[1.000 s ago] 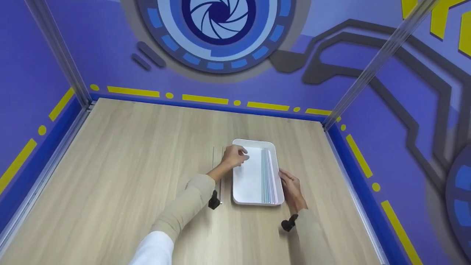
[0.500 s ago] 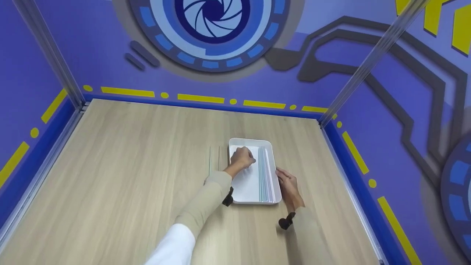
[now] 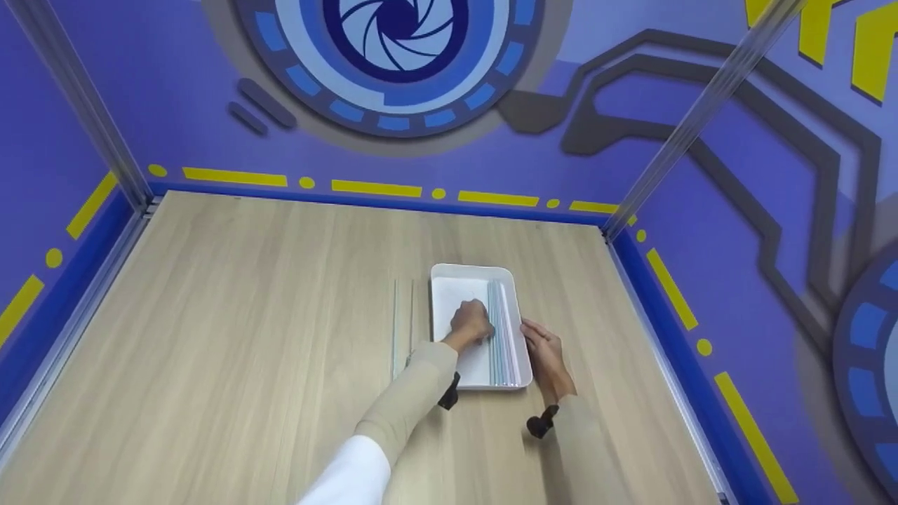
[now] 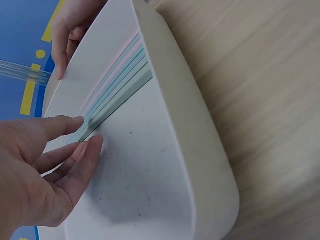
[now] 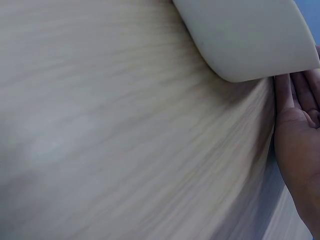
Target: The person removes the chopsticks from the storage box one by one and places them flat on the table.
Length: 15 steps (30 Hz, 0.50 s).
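A white rectangular tray (image 3: 456,286) holds several long, thin pastel sticks (image 3: 502,361) in green, blue and pink, lying side by side along its right wall. My left hand (image 3: 471,322) is down inside the tray at the left edge of this bundle. In the left wrist view its thumb (image 4: 67,125) lies over the sticks and its fingertips (image 4: 92,147) are right at the outermost green stick, with a gap between thumb and fingers. My right hand (image 3: 547,354) rests against the tray's right outer wall, fingers extended; the right wrist view shows its palm (image 5: 300,135) beside the tray.
Two separate thin sticks lie on the wooden table (image 3: 280,337) left of the tray: a pale green one (image 3: 395,315) and a darker one (image 3: 412,308), roughly parallel. Blue patterned walls (image 3: 379,161) with metal corner posts enclose the table.
My left hand has moved right and toward me, from the tray's left rim across to the bundle of sticks. The right hand stays at the tray's wall. The head view has shifted slightly.
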Each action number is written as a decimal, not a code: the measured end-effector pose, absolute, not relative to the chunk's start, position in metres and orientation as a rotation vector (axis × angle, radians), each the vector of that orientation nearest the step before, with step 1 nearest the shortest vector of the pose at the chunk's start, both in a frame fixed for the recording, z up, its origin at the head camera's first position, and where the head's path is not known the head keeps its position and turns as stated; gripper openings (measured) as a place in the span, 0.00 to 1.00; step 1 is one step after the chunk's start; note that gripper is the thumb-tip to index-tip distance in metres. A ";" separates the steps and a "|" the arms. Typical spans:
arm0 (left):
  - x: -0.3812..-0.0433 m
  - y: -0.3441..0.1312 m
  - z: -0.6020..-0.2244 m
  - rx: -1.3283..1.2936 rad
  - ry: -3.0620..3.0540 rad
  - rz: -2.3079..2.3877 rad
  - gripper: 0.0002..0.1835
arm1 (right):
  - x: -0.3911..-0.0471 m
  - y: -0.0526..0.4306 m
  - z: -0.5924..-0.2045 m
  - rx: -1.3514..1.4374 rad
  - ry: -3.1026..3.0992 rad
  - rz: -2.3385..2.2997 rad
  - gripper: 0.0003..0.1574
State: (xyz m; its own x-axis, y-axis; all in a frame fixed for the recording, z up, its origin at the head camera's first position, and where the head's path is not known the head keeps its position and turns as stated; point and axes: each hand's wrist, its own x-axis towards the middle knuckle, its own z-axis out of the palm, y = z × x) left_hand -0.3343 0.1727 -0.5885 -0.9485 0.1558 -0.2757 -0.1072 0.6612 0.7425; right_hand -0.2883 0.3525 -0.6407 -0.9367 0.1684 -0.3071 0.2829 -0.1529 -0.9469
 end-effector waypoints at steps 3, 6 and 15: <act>-0.334 0.175 -0.591 0.034 2.593 1.159 0.11 | -0.288 0.353 -0.641 0.524 1.993 -2.255 0.28; -0.336 0.176 -0.594 0.030 2.615 1.149 0.11 | -0.288 0.354 -0.641 0.508 1.999 -2.242 0.28; -0.335 0.172 -0.593 0.077 2.656 1.085 0.10 | -0.288 0.353 -0.639 0.552 2.002 -2.250 0.29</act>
State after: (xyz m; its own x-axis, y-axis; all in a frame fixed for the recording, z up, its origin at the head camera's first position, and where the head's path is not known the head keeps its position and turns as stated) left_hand -0.3352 0.1718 -0.5933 -0.9621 0.1497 -0.2281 -0.0528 0.7179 0.6941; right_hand -0.2880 0.3532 -0.6395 -0.9320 0.1771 -0.3163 0.2936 -0.1432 -0.9451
